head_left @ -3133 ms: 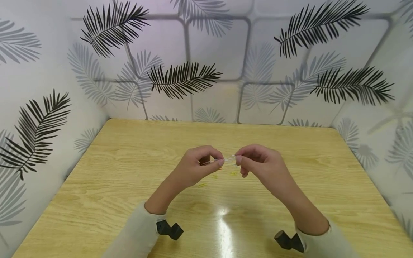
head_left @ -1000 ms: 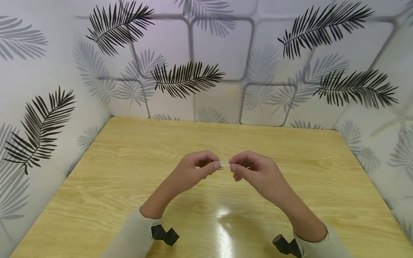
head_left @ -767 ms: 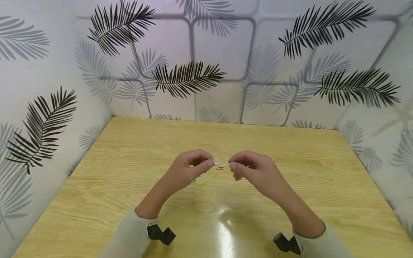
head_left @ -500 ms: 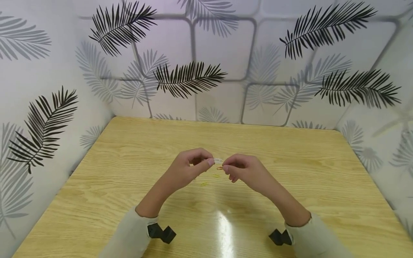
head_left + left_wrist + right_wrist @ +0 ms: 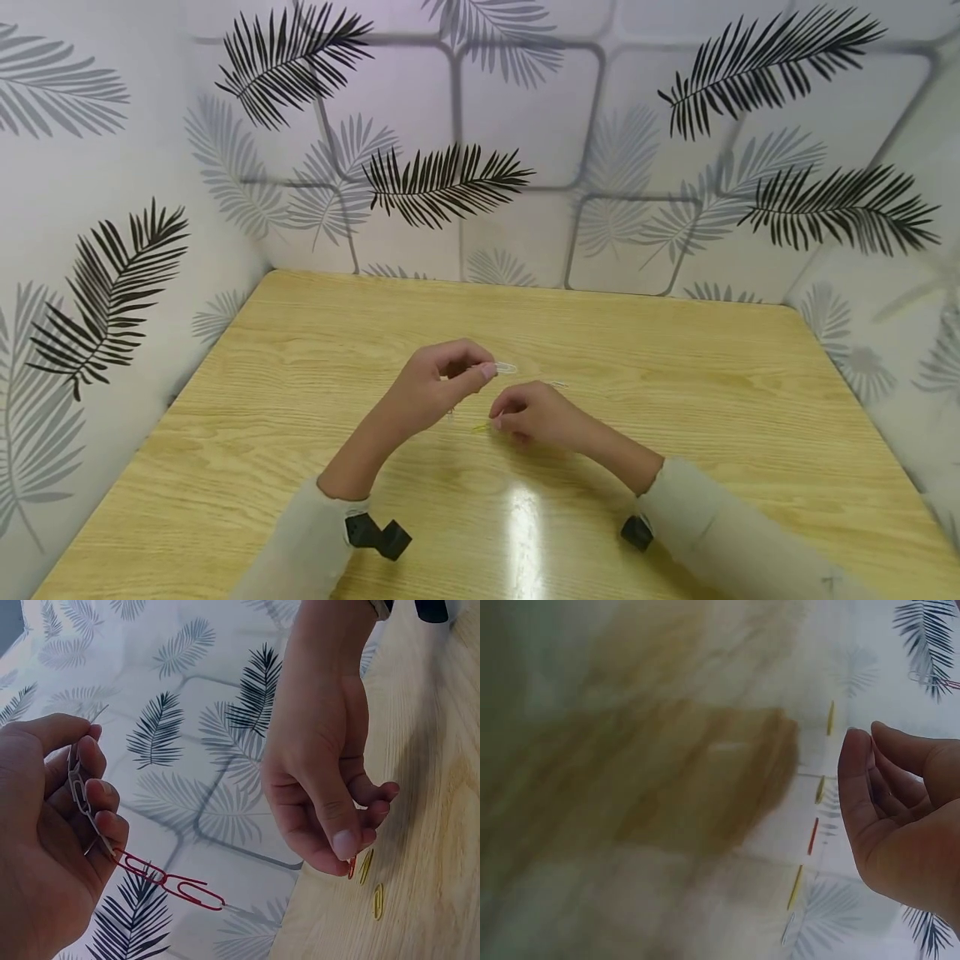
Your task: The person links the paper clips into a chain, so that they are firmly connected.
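My left hand (image 5: 446, 379) pinches a white paper clip (image 5: 506, 367) between thumb and index finger, above the table. From that clip a chain of linked paper clips hangs past the palm in the left wrist view, white ones above and red ones (image 5: 165, 879) below. My right hand (image 5: 543, 414) is low over the table, its fingers loosely bent and its fingertips right at a yellow paper clip (image 5: 480, 428). Nothing shows between the right thumb and fingers in the right wrist view. There, more yellow clips (image 5: 795, 887) and a red clip (image 5: 813, 836) lie in a row.
A white paper clip (image 5: 556, 384) lies on the wooden table (image 5: 337, 333) beyond my right hand. Walls with a leaf pattern (image 5: 525, 125) enclose the back and sides.
Both hands were together at the white clip. My right hand has let go and moved down and left, toward the yellow clip; my left keeps the chain, a little further left.
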Motion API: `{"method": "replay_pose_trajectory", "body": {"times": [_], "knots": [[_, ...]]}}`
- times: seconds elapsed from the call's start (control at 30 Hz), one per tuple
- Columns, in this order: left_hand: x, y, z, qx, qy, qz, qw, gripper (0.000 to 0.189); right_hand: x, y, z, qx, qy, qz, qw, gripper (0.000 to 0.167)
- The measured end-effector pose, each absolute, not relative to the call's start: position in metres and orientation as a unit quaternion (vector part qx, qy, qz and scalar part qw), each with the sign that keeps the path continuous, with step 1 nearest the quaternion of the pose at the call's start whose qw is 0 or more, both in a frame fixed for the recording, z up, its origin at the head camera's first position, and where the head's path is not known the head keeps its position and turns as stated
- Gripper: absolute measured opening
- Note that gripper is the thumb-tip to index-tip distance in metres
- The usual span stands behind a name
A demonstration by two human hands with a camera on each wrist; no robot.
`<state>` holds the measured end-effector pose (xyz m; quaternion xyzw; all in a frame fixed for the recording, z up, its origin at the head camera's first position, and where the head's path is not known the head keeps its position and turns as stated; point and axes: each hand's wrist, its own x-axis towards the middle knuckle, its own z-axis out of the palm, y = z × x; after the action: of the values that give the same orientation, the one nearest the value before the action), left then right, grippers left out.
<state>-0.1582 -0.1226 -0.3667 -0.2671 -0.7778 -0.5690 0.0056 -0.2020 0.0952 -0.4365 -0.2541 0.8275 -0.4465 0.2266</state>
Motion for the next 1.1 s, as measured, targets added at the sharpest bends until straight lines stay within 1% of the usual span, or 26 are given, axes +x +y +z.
{"method": "replay_pose_trajectory", "body": {"times": [0.3, 0.53, 0.67, 0.87, 1.1], "knots": [[-0.164, -0.13, -0.369, -0.258, -0.781, -0.568, 0.012, 0.011, -0.202, 0.088, -0.448, -0.258, 0.841, -0.424, 0.213, 0.013], [-0.168, -0.134, -0.37, -0.254, -0.776, -0.577, 0.008, 0.014, -0.2, 0.084, -0.448, -0.259, 0.852, -0.406, 0.203, 0.014], [-0.169, -0.134, -0.371, -0.251, -0.774, -0.581, 0.002, 0.018, -0.199, 0.082, -0.449, -0.262, 0.864, -0.387, 0.189, 0.011], [-0.169, -0.134, -0.371, -0.248, -0.772, -0.585, -0.002, 0.011, -0.199, 0.079, -0.45, -0.284, 0.881, -0.346, 0.153, 0.004], [-0.168, -0.132, -0.372, -0.25, -0.777, -0.578, -0.003, 0.011, -0.195, 0.076, -0.448, -0.292, 0.894, -0.309, 0.14, 0.007]]}}
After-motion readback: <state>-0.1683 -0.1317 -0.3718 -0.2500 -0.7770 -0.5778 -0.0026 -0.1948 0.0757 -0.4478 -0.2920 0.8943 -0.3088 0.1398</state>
